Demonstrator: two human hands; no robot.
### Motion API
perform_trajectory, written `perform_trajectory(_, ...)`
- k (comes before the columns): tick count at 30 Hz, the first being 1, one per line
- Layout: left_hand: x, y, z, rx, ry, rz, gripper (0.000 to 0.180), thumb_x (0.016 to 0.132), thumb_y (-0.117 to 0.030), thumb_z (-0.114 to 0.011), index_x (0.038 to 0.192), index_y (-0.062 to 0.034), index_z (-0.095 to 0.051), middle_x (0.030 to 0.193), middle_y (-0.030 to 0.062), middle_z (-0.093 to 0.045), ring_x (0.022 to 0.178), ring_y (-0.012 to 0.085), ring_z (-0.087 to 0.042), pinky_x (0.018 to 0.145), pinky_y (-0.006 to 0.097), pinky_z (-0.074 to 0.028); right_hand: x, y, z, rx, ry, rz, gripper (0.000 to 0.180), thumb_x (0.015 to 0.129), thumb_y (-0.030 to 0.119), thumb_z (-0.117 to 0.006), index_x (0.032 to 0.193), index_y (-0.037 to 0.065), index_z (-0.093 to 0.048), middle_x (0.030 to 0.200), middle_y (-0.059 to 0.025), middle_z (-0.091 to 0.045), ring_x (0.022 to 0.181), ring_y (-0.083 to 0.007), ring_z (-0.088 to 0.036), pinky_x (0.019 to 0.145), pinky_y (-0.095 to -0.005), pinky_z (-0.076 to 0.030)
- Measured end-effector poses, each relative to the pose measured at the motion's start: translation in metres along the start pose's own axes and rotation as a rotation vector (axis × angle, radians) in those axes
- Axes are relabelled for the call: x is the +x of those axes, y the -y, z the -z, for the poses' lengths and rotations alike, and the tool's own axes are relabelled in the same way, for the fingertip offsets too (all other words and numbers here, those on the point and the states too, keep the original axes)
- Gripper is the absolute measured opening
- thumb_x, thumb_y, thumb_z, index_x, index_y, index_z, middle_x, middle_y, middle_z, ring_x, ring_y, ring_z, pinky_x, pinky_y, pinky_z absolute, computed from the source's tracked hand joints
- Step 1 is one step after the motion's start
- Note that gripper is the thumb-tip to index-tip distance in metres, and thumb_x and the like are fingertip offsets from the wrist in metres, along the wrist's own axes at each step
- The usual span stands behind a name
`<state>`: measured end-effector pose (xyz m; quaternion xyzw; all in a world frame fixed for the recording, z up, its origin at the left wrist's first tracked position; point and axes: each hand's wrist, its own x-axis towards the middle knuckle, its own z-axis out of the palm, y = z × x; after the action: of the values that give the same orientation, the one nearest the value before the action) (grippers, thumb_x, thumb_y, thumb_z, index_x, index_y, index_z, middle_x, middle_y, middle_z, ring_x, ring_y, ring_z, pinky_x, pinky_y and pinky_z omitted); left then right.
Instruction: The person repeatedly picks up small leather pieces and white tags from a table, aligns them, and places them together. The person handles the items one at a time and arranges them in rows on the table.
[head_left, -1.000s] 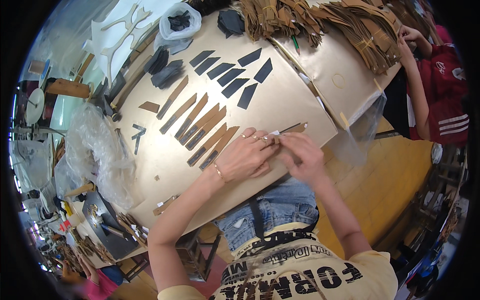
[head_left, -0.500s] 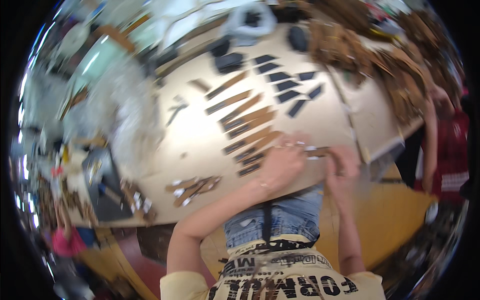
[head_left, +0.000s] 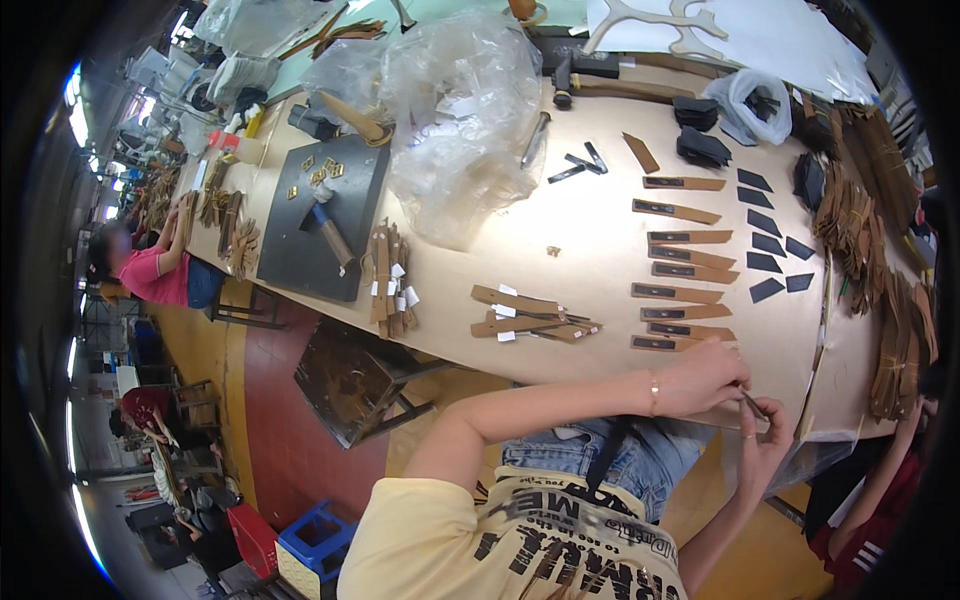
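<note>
Over the table's front edge, a short brown leather strip (head_left: 754, 405) is held between my two hands. My left hand (head_left: 700, 378) pinches its upper end with fingers closed. My right hand (head_left: 766, 438) grips the other end between thumb and fingers, which hide part of it. Just beyond my left hand lies a column of brown leather strips (head_left: 690, 292), each with a dark patch at its left end. Several small black slanted pieces (head_left: 765, 222) lie to their right. Left of the column is a small pile of brown strips with white tags (head_left: 520, 312).
Tagged strips (head_left: 385, 270) lie bundled beside a black slab (head_left: 325, 265) bearing a hammer (head_left: 333, 235). Clear plastic bags (head_left: 460, 130) and another hammer (head_left: 565, 85) lie farther back. Brown strip bundles (head_left: 865, 210) fill the right side, where a co-worker's arm (head_left: 875, 480) reaches in.
The view has swung left, so the table's things appear farther right. My hands have come closer together on the strip, which was stretched level between them and is now tilted.
</note>
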<state>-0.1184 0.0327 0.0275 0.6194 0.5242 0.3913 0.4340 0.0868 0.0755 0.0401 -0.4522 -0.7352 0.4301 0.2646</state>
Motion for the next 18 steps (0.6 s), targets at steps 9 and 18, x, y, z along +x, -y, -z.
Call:
perform_trajectory(9,-0.159,-0.011,0.142,0.366,-0.312,0.415,0.017,0.083,-0.009,-0.072,0.099,-0.0025,-0.073,0.096,0.0127,-0.070,0.092,0.0318,-0.065,0.086,0.038,-0.051,0.001,0.016,-0.042,-0.123,0.034,0.057,0.027,0.088,0.006,-0.069,0.114,0.002,-0.064,0.094,-0.0106,-0.065,0.087,-0.0222,-0.061,0.087,-0.0363,-0.047)
perform_trajectory(18,-0.155,0.116,0.375,0.897,-0.952,0.471,0.039,0.086,-0.036,-0.071,0.087,0.0031,-0.071,0.084,0.0216,-0.070,0.080,0.0356,-0.069,0.073,0.042,-0.052,0.009,0.013,-0.034,-0.403,-0.041,0.247,0.021,0.086,0.006,-0.068,0.107,0.005,-0.066,0.100,-0.0120,-0.065,0.094,-0.0297,-0.061,0.087,-0.0401,-0.045)
